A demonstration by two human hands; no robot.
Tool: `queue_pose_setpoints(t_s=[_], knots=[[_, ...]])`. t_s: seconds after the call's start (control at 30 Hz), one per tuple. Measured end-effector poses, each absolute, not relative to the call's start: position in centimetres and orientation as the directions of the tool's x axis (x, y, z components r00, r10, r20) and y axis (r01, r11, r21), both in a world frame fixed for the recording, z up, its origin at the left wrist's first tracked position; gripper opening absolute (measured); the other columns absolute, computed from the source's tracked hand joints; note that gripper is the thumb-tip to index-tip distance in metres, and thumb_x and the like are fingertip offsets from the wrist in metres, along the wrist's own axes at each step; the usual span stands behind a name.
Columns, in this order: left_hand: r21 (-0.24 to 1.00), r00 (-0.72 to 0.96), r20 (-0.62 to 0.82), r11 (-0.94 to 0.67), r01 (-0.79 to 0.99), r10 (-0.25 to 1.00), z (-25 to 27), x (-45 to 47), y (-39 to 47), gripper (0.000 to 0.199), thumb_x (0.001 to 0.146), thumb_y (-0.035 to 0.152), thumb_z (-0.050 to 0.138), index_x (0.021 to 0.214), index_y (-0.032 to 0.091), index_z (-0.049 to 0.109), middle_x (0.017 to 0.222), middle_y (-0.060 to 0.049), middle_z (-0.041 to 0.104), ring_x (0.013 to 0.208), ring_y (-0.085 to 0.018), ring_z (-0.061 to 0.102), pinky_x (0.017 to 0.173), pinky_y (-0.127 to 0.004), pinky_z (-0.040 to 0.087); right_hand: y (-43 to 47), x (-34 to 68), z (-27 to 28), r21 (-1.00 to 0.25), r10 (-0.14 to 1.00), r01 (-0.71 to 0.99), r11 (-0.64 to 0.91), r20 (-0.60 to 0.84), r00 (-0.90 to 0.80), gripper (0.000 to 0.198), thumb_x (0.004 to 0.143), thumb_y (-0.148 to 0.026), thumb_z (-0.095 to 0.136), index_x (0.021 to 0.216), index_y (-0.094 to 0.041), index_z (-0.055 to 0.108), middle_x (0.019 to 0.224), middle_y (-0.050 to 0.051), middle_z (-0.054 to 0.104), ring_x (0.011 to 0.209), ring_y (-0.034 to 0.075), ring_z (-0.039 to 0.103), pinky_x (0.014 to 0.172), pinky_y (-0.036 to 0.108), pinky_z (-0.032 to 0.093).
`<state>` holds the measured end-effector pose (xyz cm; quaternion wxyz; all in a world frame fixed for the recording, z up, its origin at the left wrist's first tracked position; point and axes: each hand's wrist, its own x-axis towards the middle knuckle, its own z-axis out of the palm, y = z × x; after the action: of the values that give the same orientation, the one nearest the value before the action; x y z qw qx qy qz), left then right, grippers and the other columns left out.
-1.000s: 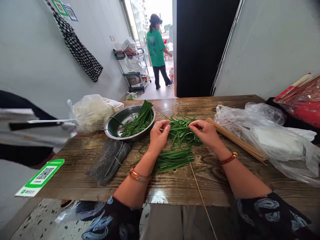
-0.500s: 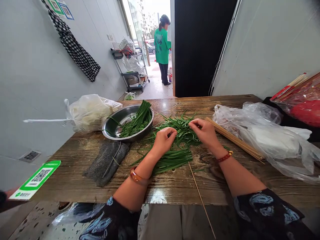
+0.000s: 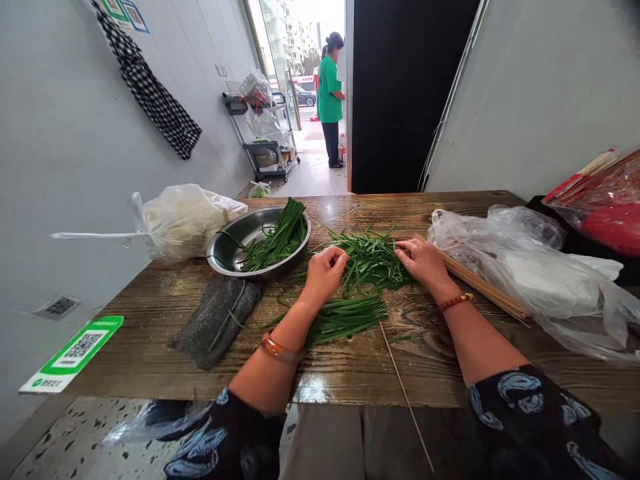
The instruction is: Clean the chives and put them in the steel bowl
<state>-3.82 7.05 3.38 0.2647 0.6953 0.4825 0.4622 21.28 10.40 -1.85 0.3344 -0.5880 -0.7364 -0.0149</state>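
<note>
Over the left side of a loose pile of garlic chives point(image 3: 374, 261), my left hand point(image 3: 325, 275) is closed in a pinch; whatever its fingertips hold is too small to make out. My right hand point(image 3: 424, 265) rests at the pile's right side, thumb and fingers apart, holding nothing visible. A straightened bundle of chives point(image 3: 353, 316) lies nearer me, partly behind my left forearm. One bamboo skewer point(image 3: 400, 380) points from that bundle over the table's front edge. More bamboo skewers point(image 3: 480, 287) lie bunched beside my right hand.
A steel bowl point(image 3: 220, 257) holding chives stands at left, with a dark grey mesh cloth point(image 3: 215, 327) before it. A white plastic bag point(image 3: 183, 223) sits behind. Clear plastic bags point(image 3: 540, 280) cover the right side. A person in green point(image 3: 329, 93) stands in the doorway.
My right hand has moved slightly right and its fingers have spread from a pinch. My left hand has shifted a little left and away from me, still pinched.
</note>
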Motion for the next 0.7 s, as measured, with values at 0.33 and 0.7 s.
queue_pose_setpoints(t_s=[0.33, 0.7], knots=[[0.824, 0.12, 0.386, -0.4, 0.401, 0.915, 2.7, -3.8, 7.4, 0.016, 0.08, 0.024, 0.055, 0.067, 0.016, 0.06, 0.057, 0.003, 0.049, 0.057, -0.011, 0.042, 0.056, -0.023, 0.03, 10.0, 21.2, -1.7, -0.329, 0.879, 0.896, 0.297, 0.46, -0.122, 0.018, 0.082, -0.033, 0.064, 0.089, -0.022, 0.076, 0.093, 0.01, 0.071, 0.09, 0.026, 0.061, 0.083, 0.039, 0.044], [0.841, 0.11, 0.376, -0.389, 0.377, 0.92, 2.6, -3.8, 7.4, 0.016, 0.079, 0.026, 0.056, 0.068, 0.016, 0.061, 0.057, 0.003, 0.051, 0.057, -0.011, 0.043, 0.056, -0.023, 0.031, 9.9, 20.4, -0.6, -0.632, 0.832, 0.687, 0.358, 0.55, 0.074, 0.029, 0.088, -0.035, 0.052, 0.097, -0.02, 0.074, 0.093, 0.008, 0.073, 0.088, 0.025, 0.065, 0.081, 0.038, 0.05]])
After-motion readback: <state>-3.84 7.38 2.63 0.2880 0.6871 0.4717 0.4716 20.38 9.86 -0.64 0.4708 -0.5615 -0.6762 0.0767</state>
